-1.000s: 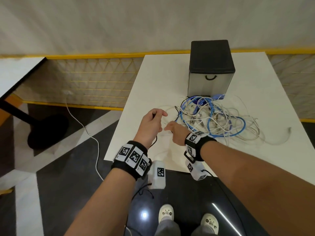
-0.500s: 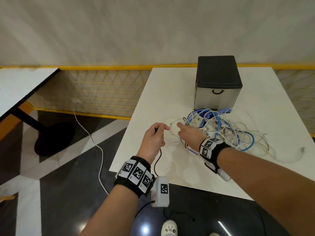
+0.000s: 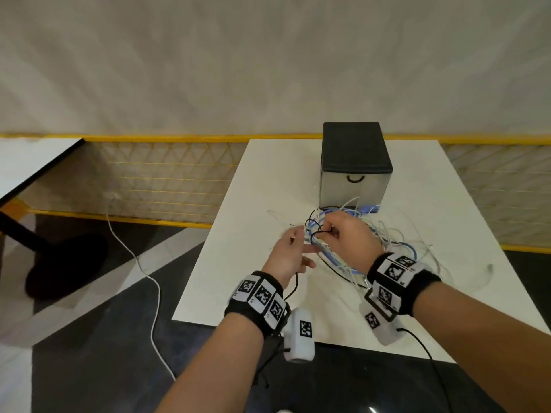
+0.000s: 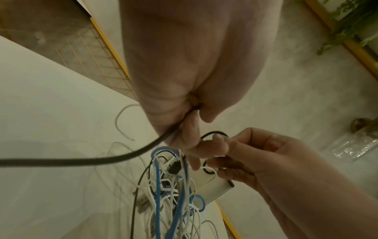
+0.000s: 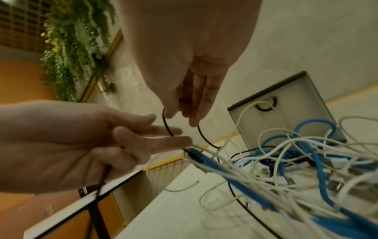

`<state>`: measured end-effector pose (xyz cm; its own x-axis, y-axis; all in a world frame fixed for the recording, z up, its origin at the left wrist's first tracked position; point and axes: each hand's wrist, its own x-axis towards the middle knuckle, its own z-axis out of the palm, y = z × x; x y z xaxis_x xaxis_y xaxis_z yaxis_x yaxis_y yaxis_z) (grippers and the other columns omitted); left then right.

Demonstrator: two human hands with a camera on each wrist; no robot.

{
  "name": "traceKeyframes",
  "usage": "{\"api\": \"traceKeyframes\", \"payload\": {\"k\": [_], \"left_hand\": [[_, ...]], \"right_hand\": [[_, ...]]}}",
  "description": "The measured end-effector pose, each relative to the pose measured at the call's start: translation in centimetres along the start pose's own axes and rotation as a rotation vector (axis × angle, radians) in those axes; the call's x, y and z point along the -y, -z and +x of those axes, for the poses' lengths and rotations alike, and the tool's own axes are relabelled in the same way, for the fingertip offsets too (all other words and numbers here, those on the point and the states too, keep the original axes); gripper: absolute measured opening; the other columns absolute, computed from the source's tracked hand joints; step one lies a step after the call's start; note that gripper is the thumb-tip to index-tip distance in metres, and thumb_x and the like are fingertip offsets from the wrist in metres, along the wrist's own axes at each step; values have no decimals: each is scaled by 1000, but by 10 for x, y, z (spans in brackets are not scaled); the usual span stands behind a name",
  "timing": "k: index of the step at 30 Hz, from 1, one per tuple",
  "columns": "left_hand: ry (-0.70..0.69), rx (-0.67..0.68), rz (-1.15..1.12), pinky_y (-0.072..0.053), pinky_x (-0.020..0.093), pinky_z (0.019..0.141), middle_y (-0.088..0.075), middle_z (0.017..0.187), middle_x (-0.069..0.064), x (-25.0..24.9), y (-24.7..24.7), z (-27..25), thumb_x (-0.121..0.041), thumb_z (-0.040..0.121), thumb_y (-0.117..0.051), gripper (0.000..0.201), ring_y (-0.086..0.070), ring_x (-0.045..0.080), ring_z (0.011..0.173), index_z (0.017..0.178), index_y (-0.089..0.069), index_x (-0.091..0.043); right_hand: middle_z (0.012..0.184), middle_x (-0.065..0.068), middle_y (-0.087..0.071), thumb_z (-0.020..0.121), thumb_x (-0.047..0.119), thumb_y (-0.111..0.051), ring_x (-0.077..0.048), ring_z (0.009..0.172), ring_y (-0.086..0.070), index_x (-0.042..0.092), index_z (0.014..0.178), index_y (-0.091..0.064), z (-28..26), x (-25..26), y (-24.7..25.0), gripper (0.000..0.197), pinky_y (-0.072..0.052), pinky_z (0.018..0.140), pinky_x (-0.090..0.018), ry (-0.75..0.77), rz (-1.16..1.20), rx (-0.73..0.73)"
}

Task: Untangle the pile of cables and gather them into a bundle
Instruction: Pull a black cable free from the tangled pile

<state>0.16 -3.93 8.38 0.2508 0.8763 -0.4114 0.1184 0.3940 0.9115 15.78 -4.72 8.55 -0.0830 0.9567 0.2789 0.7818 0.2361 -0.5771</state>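
A tangle of white, blue and black cables (image 3: 393,245) lies on the white table (image 3: 268,180) in front of a black box. My left hand (image 3: 301,244) hovers at the pile's left edge and holds a thin black cable (image 4: 114,157), which runs out of its palm and hangs off toward my wrist. My right hand (image 3: 328,231) is just beside it, above the pile, and pinches a loop of the same black cable (image 5: 166,124) between thumb and fingers. Blue and white strands (image 5: 214,166) trail down from between the two hands.
A black box (image 3: 354,162) with a grey front and a handle stands right behind the pile. The table's left edge is close to my left hand. A second table (image 3: 32,162) stands far left. A white cord (image 3: 143,272) lies on the floor.
Both hands moved away from me to the pile. My right hand rose off the table and now pinches a loop of the black cable that my left hand was holding.
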Motion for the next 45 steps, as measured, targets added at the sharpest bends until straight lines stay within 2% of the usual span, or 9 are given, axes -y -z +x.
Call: {"api": "traceKeyframes", "payload": {"k": [4,9,19,22,28,32,36,41,45], "left_hand": [[-85,104,295,-35,19,47,-70,89,3,5,-13,9,-22,105,-41,22,-54,10,48,106,-61,-14],[-239,-51,409,-37,15,54,-62,72,-4,4,-17,16,-15,101,-46,32,-48,2,55,79,-69,-15],[-285,-199,115,-40,20,54,-70,80,5,-19,-11,21,-17,99,-55,8,-50,7,48,105,-60,-14],[-295,-230,158,-45,28,66,-60,74,2,-12,-4,22,-13,94,-63,40,-50,12,57,124,-41,-29],[-366,-165,390,-41,23,69,-64,70,-4,-15,5,20,-15,99,-53,19,-54,1,57,98,-72,-13],[-516,-303,497,-37,18,70,-60,92,-2,-26,8,10,-23,104,-43,28,-52,8,76,112,-70,-16],[-575,-162,380,-47,10,78,-59,111,7,-35,-2,9,-35,100,-51,28,-61,-1,82,115,-69,-21],[-524,-26,257,-50,30,51,-63,76,16,-41,-13,0,-26,98,-61,27,-58,21,49,90,-67,-2],[-499,-123,202,-45,29,56,-60,76,9,-46,-9,0,-27,104,-47,30,-50,8,50,87,-60,-7]], "right_hand": [[68,-1,-55,85,15,-67,-16,59,-49,10,77,-55,-8,-8,0,15,-40,57,-29,-122,134,-64],[114,1,-45,86,2,-62,-13,81,-63,18,119,-50,-21,-15,-2,38,-50,70,-21,-151,225,-75],[101,-1,-64,89,24,-64,-9,83,-64,17,121,-55,-32,-16,-28,34,-49,78,-17,-196,351,131],[95,-1,-70,95,18,-56,-12,82,-69,14,121,-56,-27,-3,-24,27,-52,77,-19,-224,673,1],[102,-2,-63,99,13,-48,-11,89,-63,13,113,-62,-17,4,-14,20,-52,76,-22,-126,650,-73],[115,-1,-64,101,16,-40,-14,106,-63,11,105,-55,-7,6,-8,16,-53,92,-34,-149,707,-64],[82,-17,-64,102,9,-36,-8,77,-67,9,113,-43,-2,19,3,13,-52,83,-28,-90,835,6],[72,-12,-57,100,3,-37,-18,63,-58,22,150,12,-6,26,6,72,-50,65,-22,-33,745,13],[75,-12,-54,101,4,-36,-20,68,-56,19,148,-3,-9,22,0,59,-51,72,-26,-12,788,36]]}}
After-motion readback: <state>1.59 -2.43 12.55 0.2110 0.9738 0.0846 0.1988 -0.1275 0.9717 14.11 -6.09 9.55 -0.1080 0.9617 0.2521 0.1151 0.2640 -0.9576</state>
